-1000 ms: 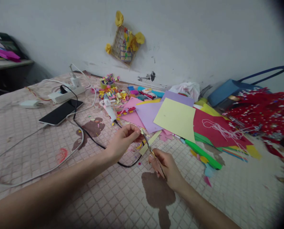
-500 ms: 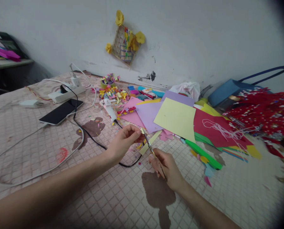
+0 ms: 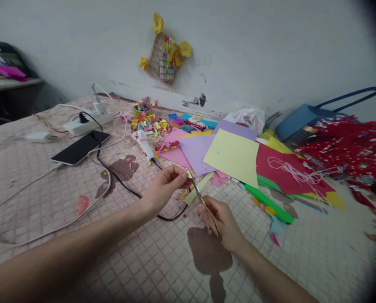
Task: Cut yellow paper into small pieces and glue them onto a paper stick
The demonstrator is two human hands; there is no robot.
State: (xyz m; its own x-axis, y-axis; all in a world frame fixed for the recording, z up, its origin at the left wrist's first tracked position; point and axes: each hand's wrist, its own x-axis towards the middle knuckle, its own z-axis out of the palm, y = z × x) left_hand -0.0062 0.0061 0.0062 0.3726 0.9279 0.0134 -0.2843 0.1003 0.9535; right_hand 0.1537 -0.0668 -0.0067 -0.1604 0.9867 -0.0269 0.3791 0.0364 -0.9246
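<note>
My right hand [image 3: 219, 221] is wrapped round a pair of scissors [image 3: 198, 192], whose blades point up and to the left. Between the fingertips of my left hand [image 3: 167, 185] is a tiny piece of pale yellow paper [image 3: 189, 174], right at the scissor tips. Whether the blades touch the paper is too small to tell. Just beyond the scissors lies a pale yellow paper strip [image 3: 200, 188] on the table. A larger pale yellow sheet [image 3: 232, 153] rests behind it on purple and pink sheets.
A white glue gun [image 3: 144, 145] with a black cord lies behind my left hand, near paper scraps [image 3: 150, 124]. To the left are a phone [image 3: 80, 148] and a power strip [image 3: 88, 122]. Red sheets [image 3: 279, 168], white string [image 3: 301, 171] and a blue bag [image 3: 301, 120] lie right.
Both hands, the scissors and the small paper piece stay almost in the same place. The view has shifted very slightly.
</note>
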